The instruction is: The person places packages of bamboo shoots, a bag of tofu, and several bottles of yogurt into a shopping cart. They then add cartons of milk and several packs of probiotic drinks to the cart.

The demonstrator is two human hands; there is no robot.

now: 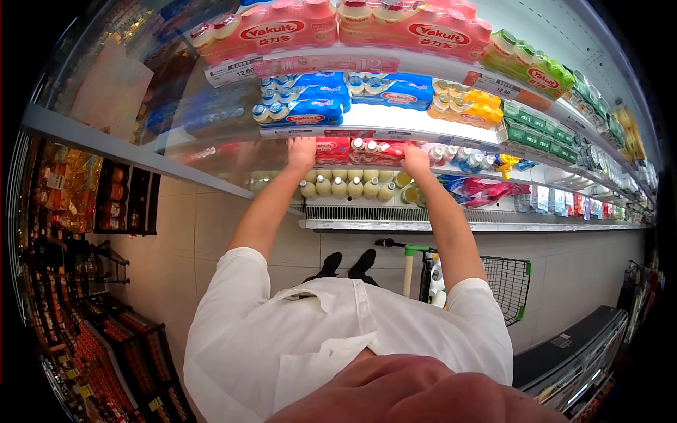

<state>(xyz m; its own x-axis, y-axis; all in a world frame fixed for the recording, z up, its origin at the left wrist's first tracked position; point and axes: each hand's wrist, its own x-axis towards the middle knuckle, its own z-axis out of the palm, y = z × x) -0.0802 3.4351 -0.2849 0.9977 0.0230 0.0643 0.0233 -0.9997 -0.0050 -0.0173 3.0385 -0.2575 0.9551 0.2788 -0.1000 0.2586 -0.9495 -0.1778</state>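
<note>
Your left hand [302,153] and right hand [416,162] bracket the red Yakult packs [381,149], presumably to control both ends. Whether either grip is clenched cannot be told.

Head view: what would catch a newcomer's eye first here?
The large pink, plastic-wrapped Yakult bottle packs across the top centre would probably stand out first. Two tiers below them, the bare left hand and bare right hand flank smaller red, plastic-wrapped bottle packs. The wearer's white short-sleeved shirt fills much of the lower middle.
</note>
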